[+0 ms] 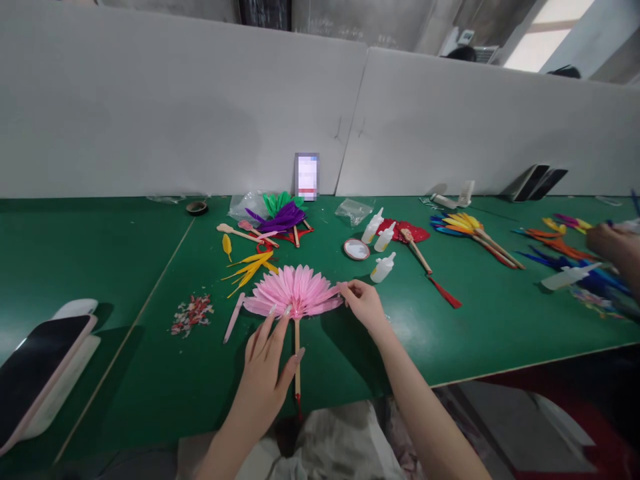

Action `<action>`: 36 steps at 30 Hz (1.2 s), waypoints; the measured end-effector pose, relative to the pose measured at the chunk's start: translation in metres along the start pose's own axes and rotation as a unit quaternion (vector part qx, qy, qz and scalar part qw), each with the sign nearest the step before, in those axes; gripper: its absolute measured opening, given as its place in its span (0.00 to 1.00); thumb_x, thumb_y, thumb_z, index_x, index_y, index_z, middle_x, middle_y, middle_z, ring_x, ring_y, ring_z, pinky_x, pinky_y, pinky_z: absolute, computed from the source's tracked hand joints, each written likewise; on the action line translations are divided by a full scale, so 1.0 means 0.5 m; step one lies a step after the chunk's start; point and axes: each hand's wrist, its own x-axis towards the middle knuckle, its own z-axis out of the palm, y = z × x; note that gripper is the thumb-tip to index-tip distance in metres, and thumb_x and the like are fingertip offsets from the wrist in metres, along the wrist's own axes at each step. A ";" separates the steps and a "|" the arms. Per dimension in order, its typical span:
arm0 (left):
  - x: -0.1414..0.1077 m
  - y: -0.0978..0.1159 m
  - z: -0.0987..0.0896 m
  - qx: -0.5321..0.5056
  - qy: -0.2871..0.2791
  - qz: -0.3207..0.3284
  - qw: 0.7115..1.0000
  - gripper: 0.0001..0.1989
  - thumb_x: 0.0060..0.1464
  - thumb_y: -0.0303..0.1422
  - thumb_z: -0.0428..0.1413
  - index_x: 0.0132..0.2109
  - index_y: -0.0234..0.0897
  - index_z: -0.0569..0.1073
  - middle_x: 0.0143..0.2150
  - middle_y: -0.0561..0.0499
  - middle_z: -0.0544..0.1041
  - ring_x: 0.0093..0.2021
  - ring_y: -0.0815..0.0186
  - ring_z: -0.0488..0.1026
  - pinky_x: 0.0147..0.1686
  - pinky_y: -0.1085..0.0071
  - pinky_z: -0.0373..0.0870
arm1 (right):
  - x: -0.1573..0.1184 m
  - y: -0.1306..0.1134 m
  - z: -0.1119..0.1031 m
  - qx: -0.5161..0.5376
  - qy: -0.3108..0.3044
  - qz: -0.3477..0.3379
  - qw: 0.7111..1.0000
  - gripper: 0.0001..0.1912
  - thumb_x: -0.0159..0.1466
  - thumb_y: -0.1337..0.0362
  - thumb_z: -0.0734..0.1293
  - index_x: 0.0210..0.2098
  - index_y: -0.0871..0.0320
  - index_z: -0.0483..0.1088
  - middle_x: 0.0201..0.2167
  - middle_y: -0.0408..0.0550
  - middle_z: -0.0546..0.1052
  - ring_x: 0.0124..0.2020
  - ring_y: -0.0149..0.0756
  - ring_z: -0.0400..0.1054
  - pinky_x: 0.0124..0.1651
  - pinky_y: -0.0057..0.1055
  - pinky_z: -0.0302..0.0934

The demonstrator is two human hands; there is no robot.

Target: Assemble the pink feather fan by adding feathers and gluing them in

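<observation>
A pink feather fan (pixel 299 288) lies spread on the green table, its wooden handle (pixel 297 363) pointing toward me and ending in a red cord. My left hand (pixel 267 353) rests over the fan's lower left, fingers stretched, with fingertips on the feather bases and the thumb by the handle. At the fan's right edge, my right hand (pixel 364 303) pinches the tip of a pink feather (pixel 330 293). Left of the fan lies a narrow pink strip (pixel 234 319), apart from it. Whether the pinched feather is fixed to the fan I cannot tell.
White glue bottles (pixel 383 267) and a small round dish (pixel 357 249) stand behind my right hand. Yellow feathers (pixel 253 270) and colourful scraps (pixel 193 315) lie left. Farther right are a red fan (pixel 400 232), a yellow-blue fan (pixel 463 225) and another person's hand (pixel 613 243).
</observation>
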 end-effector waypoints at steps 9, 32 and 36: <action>-0.002 0.000 0.000 -0.006 -0.017 -0.008 1.000 0.25 0.63 0.36 0.41 0.66 0.41 0.49 0.65 0.44 0.56 0.67 0.58 0.46 0.60 0.55 0.52 | -0.003 -0.017 0.001 0.011 -0.004 -0.011 1.000 0.25 0.57 0.44 0.63 0.16 0.58 0.64 0.10 0.38 0.60 0.15 0.27 0.53 0.20 0.26 0.48; 0.000 -0.009 0.013 0.095 -0.018 0.077 0.992 0.35 0.59 0.44 0.47 0.67 0.41 0.40 0.66 0.46 0.54 0.67 0.56 0.44 0.61 0.57 0.48 | 0.000 -0.014 0.009 0.081 -0.099 0.000 0.992 0.23 0.58 0.47 0.61 0.15 0.57 0.62 0.07 0.36 0.57 0.10 0.26 0.51 0.16 0.26 0.46; -0.001 -0.013 0.016 0.099 -0.013 0.078 0.992 0.35 0.60 0.43 0.47 0.67 0.41 0.40 0.66 0.46 0.55 0.67 0.57 0.45 0.61 0.58 0.48 | 0.001 -0.013 0.006 0.097 -0.105 0.006 0.990 0.23 0.58 0.47 0.62 0.15 0.57 0.62 0.07 0.36 0.57 0.10 0.25 0.50 0.15 0.25 0.45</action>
